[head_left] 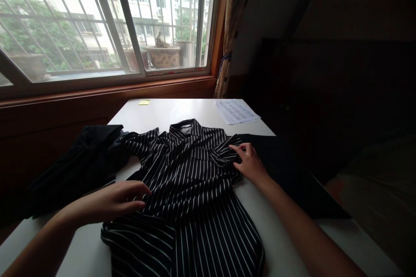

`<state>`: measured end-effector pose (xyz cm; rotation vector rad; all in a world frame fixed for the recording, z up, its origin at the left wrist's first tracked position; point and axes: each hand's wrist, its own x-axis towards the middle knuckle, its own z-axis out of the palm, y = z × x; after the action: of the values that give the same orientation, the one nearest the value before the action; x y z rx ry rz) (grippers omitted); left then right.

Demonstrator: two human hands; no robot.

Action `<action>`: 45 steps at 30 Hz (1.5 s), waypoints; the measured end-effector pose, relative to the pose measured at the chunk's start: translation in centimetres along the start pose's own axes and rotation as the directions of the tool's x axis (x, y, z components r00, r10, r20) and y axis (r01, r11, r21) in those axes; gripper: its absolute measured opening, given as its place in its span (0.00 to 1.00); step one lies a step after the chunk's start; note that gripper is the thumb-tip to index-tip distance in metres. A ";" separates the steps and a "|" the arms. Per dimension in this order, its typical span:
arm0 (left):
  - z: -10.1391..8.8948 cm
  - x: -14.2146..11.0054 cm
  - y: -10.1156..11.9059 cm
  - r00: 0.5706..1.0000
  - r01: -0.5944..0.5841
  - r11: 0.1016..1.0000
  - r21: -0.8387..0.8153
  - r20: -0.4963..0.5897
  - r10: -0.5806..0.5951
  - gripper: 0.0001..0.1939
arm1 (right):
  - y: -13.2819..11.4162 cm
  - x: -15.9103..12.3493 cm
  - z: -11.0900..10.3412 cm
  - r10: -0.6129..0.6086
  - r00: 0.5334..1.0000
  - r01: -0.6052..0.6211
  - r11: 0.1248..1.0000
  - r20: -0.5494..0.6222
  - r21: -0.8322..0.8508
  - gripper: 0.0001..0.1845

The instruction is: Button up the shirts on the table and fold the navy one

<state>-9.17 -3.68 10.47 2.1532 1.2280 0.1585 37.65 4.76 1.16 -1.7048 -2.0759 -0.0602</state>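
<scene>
A black short-sleeved shirt with white stripes lies spread on the white table, its collar away from me. The body is wrinkled, and the lower left part of the front is turned over to one side. My left hand hovers at the shirt's left edge, fingers curved and thumb apart from them; I cannot tell whether the fingertips touch the cloth. At the right sleeve is my right hand, index finger stretched over the fabric and thumb lower down, with a gap between them.
Dark folded clothing is heaped at the left table edge. A dark cloth or flat dark item covers the right side. Printed papers and a yellow sticky note lie at the far end of the white table, below a barred window.
</scene>
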 end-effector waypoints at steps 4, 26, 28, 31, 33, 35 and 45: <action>1.3 2.9 1.0 0.990 -0.140 0.990 0.013 0.007 0.140 0.15 | -0.4 0.0 0.3 -0.093 0.991 0.096 0.995 0.099 -0.023 0.13; 9.5 17.0 3.3 0.880 -0.334 0.864 0.377 -0.204 0.429 0.10 | -6.5 -3.0 -1.3 -0.579 0.776 0.394 0.755 0.250 0.525 0.12; 10.5 17.0 2.6 0.867 -0.337 0.877 0.342 -0.250 0.431 0.09 | -6.3 -2.7 -1.4 -0.576 0.764 0.340 0.742 0.290 0.578 0.11; 11.3 16.6 1.6 0.839 -0.358 0.883 0.302 -0.312 0.446 0.07 | -6.4 -1.6 -1.0 -0.513 0.796 0.254 0.766 0.323 0.591 0.15; 11.5 16.3 1.2 0.823 -0.379 0.877 0.295 -0.327 0.465 0.07 | -7.0 -0.9 -0.4 -0.425 0.847 0.203 0.815 0.321 0.542 0.14; 11.5 16.2 0.9 0.809 -0.409 0.864 0.293 -0.322 0.492 0.07 | -7.8 -0.3 0.4 -0.351 0.879 0.166 0.859 0.322 0.484 0.10; 11.3 15.9 0.7 0.790 -0.440 0.845 0.303 -0.317 0.525 0.09 | -8.0 -0.6 3.1 -0.314 0.881 0.097 0.852 0.354 0.515 0.16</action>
<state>4.73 3.59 -1.18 2.6896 0.8824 0.7415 29.21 3.28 0.11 -1.2456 -2.3155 0.7750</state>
